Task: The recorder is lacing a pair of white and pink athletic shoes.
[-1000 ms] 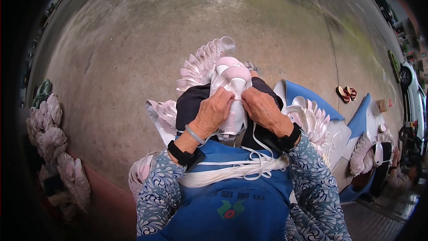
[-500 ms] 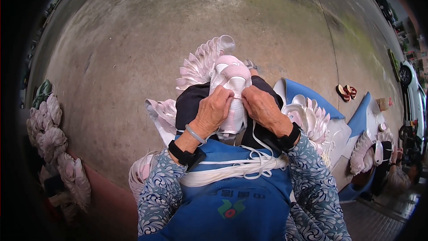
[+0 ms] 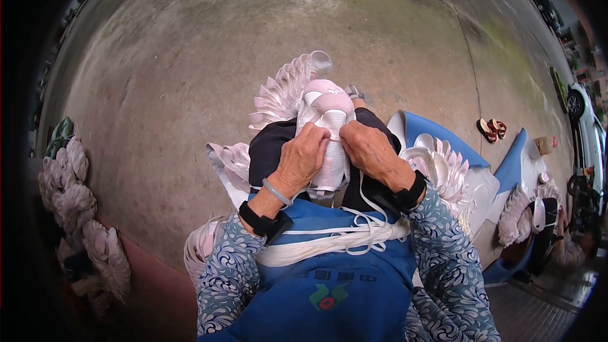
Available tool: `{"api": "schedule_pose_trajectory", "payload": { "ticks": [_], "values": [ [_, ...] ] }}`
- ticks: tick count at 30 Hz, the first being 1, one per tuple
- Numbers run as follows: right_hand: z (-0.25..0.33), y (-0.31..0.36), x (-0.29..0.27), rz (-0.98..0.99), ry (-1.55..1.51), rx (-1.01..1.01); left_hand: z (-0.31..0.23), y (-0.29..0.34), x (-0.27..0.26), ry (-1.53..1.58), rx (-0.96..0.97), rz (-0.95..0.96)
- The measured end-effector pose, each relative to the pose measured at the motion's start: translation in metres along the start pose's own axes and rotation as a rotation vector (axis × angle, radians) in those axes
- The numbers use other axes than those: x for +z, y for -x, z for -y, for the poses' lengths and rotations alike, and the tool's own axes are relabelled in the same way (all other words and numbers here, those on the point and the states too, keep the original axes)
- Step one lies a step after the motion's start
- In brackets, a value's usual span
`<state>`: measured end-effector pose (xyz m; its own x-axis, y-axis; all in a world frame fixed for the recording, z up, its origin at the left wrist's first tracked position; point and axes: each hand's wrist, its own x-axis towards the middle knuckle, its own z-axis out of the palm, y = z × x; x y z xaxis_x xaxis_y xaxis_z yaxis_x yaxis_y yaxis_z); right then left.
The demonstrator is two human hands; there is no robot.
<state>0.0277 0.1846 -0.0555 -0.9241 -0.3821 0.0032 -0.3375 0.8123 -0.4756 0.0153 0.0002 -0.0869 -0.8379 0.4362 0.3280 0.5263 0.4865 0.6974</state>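
A pink and white shoe upper point(image 3: 334, 104) lies across my lap, between my dark-trousered knees. My left hand point(image 3: 305, 151) is closed in a pinch at its lacing edge, and my right hand point(image 3: 370, 147) pinches at the opposite edge. A thin white shoelace seems to run between the fingertips, though the fingers cover most of it. Lace also trails below my right hand. Over the blue apron point(image 3: 329, 297) on my lap lies a bundle of white shoelaces point(image 3: 329, 245).
A fanned stack of pink uppers point(image 3: 282, 92) stands beyond my left knee. More uppers point(image 3: 437, 163) rest at my right by a blue and white sheet point(image 3: 437, 136). Bundled uppers point(image 3: 66, 177) lie far left. Sandals point(image 3: 491, 130) and another person's hand point(image 3: 562, 218) are at right.
Both hands stay pinched at the upper's lacing edges. My right hand has shifted very slightly left; the upper has hardly moved.
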Motion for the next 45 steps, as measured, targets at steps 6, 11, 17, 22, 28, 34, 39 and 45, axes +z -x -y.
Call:
{"api": "schedule_pose_trajectory", "payload": {
  "ticks": [6,11,17,22,28,34,39,45],
  "values": [
    [0.003,0.002,0.005,-0.027,-0.035,-0.024,0.002,0.001,0.001,-0.006,-0.008,-0.01],
    [0.003,0.002,0.008,-0.088,-0.081,0.022,0.0,0.0,0.001,-0.002,-0.008,-0.013],
    [0.013,0.0,0.007,-0.119,-0.122,0.044,0.002,0.003,-0.002,0.057,-0.045,-0.015],
    [0.008,0.004,0.011,-0.167,-0.186,0.063,0.0,0.01,-0.007,0.192,-0.166,-0.005],
    [0.021,0.0,0.015,-0.208,-0.196,0.024,0.002,0.01,-0.006,0.193,-0.209,-0.002],
    [0.018,0.004,0.014,-0.173,-0.038,0.065,-0.002,0.006,-0.004,0.148,-0.159,-0.025],
    [0.014,0.003,0.013,-0.188,-0.14,0.077,-0.013,-0.004,-0.011,-0.078,-0.089,0.034],
    [0.016,0.012,0.003,-0.229,-0.223,0.066,-0.01,-0.015,-0.014,-0.204,-0.07,0.226]
  ]
}}
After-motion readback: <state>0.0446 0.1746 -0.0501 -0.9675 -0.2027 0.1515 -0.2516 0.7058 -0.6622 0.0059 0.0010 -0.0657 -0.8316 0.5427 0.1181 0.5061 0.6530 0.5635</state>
